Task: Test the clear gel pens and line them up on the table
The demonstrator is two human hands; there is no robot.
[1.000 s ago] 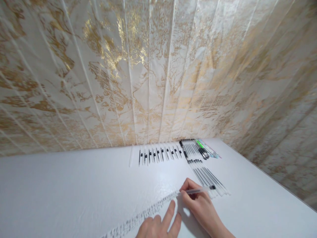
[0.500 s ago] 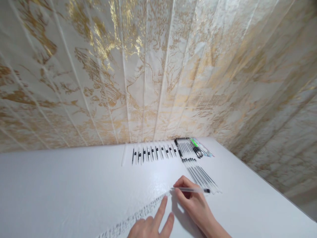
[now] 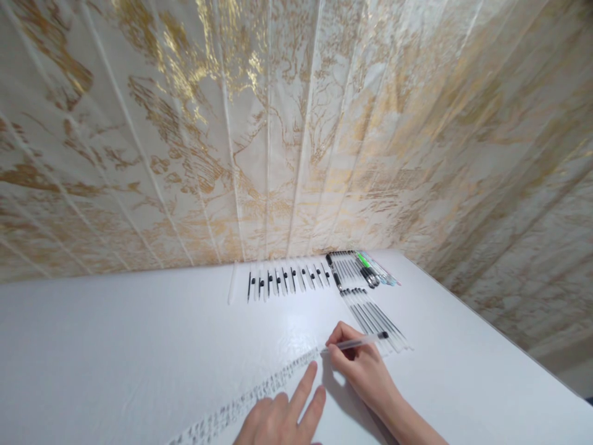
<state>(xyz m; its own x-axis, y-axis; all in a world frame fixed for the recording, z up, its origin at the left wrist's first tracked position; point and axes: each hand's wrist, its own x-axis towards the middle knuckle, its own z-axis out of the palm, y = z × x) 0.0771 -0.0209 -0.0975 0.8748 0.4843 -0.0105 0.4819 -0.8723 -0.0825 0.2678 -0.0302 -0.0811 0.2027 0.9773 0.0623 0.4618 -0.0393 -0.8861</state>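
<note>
In my right hand (image 3: 364,371) is a clear-barrelled pen (image 3: 360,341) with a black end, pinched between thumb and fingers. Its tip points left and meets the white surface at the right end of a band of small dark handwriting (image 3: 264,390). The writing slants from the lower left up toward that tip. Just below the lines, my left hand (image 3: 287,411) rests with index finger and thumb spread apart and nothing in it. The outline of any sheet under the writing is hard to make out.
Beyond my right hand lie several clear pens (image 3: 373,315) side by side. Farther back is a row of dark refills and caps (image 3: 287,283), a white stick (image 3: 233,284) at its left, and a green highlighter (image 3: 362,259) among more pens. A gold-patterned curtain (image 3: 259,154) hangs behind the white table (image 3: 115,346).
My right hand has shifted slightly, and the pen's black end has tilted upward. The view has moved a little, so the pens sit slightly higher. My left hand keeps its pose.
</note>
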